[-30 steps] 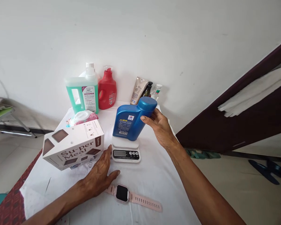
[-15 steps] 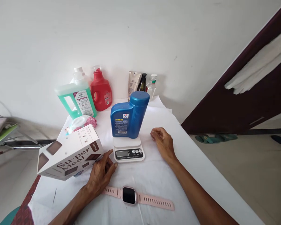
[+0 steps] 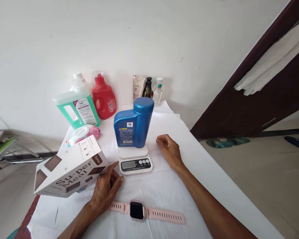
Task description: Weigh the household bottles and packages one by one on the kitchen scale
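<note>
A blue plastic jug (image 3: 132,127) with a round screw cap and a printed label stands upright on the white kitchen scale (image 3: 135,167). The scale's grey display shows no readable digits. My left hand (image 3: 106,186) rests on the cloth at the scale's left front corner, fingers apart, index finger pointing towards it and nothing held. To the right of the scale, my right hand (image 3: 170,149) lies on its side, fingers loosely bent, with nothing visible in it. In front lies a smartwatch (image 3: 137,210) with a pink strap, its left end partly hidden by my left hand.
Left of the scale is a white Su-per Meal box (image 3: 72,169), with a pink-and-white pack (image 3: 86,132) behind it. Along the wall stand a green liquid jug (image 3: 78,109), a red detergent bottle (image 3: 104,98), a tube (image 3: 138,88), a dark bottle (image 3: 148,88) and a clear bottle (image 3: 157,91).
The camera view has shifted slightly, so the objects appear a little further left. Both hands keep nearly the same places beside the scale, and the jug still stands on it.
</note>
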A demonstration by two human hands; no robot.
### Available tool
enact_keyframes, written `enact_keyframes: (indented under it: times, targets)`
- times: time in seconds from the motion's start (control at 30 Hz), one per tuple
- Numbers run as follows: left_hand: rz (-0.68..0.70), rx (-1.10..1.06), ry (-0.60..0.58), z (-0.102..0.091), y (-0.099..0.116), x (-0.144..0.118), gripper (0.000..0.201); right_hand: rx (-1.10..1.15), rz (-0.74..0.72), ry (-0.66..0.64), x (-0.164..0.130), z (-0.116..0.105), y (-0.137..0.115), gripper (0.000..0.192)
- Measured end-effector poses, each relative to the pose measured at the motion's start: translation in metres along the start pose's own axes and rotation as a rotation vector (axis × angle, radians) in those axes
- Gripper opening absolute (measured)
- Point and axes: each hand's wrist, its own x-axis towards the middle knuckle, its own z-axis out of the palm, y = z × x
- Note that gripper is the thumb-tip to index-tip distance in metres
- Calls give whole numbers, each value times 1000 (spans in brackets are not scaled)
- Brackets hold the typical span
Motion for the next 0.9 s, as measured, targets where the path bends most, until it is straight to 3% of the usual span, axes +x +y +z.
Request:
enact_keyframes:
  times: [0.9]
  targets:
    - [-3,2,4,0,-2,0,53,-4,-16,-16,-1,0,-1,27]
